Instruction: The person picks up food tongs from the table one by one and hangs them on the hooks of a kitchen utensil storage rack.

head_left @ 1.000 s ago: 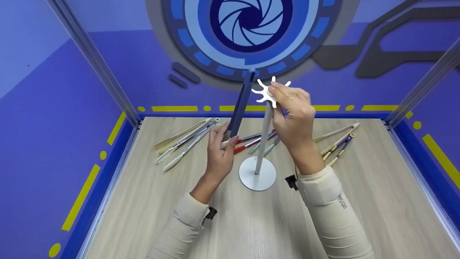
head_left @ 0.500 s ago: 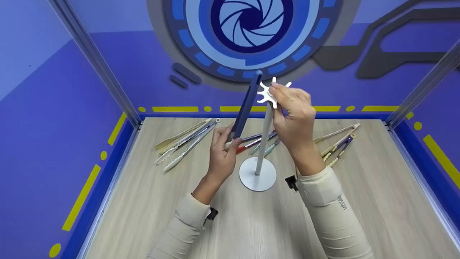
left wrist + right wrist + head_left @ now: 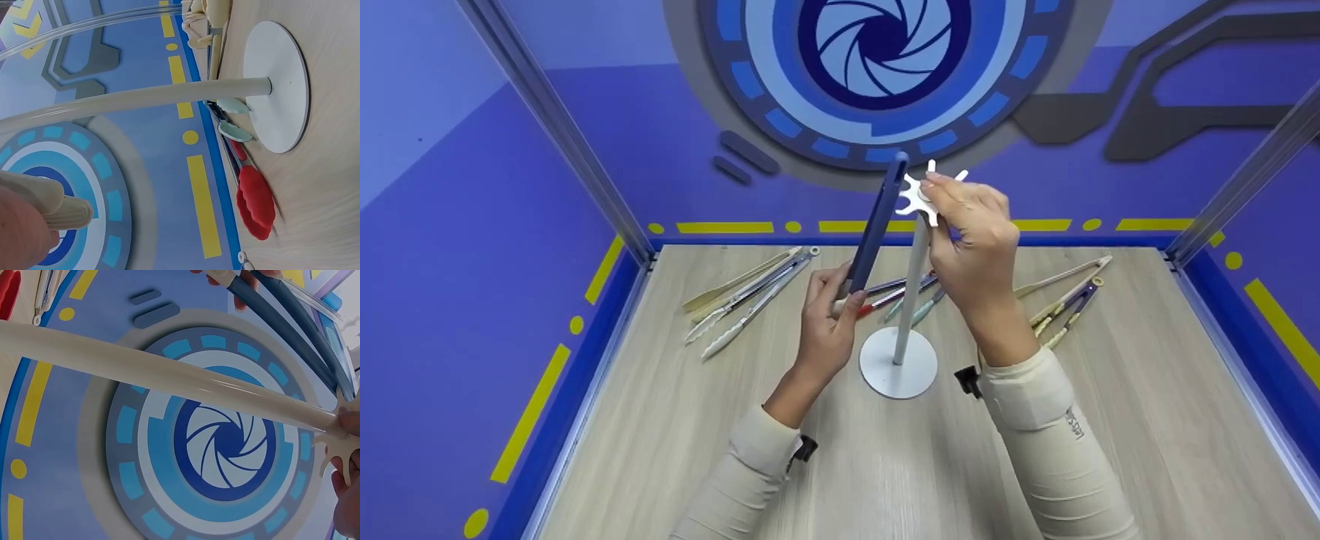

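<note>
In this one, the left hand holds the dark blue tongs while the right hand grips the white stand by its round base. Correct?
Not quite: the right hand grips the hooked top of the white stand, not its round base, as the head view shows. The left hand does hold the dark blue tongs.

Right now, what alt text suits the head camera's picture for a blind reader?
A left hand holds blue tongs up beside a white stand, whose spoked top the right hand grips; more tongs lie on the table behind.
</note>
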The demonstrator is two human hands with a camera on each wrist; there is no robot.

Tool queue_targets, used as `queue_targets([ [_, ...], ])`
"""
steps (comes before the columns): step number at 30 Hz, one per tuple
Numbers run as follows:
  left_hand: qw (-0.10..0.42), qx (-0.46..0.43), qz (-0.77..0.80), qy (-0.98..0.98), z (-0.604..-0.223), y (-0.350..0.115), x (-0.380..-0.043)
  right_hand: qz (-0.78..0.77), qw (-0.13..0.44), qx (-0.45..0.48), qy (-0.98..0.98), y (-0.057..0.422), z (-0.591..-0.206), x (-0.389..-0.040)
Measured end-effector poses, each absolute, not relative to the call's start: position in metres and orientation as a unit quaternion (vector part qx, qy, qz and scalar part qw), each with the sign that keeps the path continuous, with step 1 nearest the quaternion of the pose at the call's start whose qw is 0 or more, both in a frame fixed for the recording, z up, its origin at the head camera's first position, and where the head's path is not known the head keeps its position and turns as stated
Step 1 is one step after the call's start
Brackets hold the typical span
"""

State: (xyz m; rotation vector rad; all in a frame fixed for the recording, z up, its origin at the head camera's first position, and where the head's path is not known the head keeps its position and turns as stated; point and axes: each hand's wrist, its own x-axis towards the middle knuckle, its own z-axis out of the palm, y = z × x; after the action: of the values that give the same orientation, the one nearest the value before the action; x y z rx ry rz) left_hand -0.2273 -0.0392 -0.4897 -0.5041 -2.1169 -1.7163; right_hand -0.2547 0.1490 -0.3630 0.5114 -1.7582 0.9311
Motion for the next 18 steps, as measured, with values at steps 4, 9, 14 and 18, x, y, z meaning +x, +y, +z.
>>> queue_targets([
  [4, 0.166, -0.186, -0.624, -0.741, -0.4916, -0.039, -0.2278, 0.385, 0.519, 0.211, -0.733, 0.1495, -0.3629, -0.2544],
  [9, 0.136, -0.2, -0.635, -0.734, -0.4926, -0.0398, -0.2302, 0.384, 0.519, 0.209, -0.734, 0.1493, -0.3632, -0.2545],
  [14, 0.102, -0.21, -0.639, -0.733, -0.4932, -0.0399, -0.2329, 0.388, 0.516, 0.209, -0.735, 0.1488, -0.3633, -0.2542],
  [18, 0.09, -0.209, -0.64, -0.734, -0.4941, -0.0369, -0.2351, 0.388, 0.51, 0.206, -0.739, 0.1489, -0.3631, -0.2531],
])
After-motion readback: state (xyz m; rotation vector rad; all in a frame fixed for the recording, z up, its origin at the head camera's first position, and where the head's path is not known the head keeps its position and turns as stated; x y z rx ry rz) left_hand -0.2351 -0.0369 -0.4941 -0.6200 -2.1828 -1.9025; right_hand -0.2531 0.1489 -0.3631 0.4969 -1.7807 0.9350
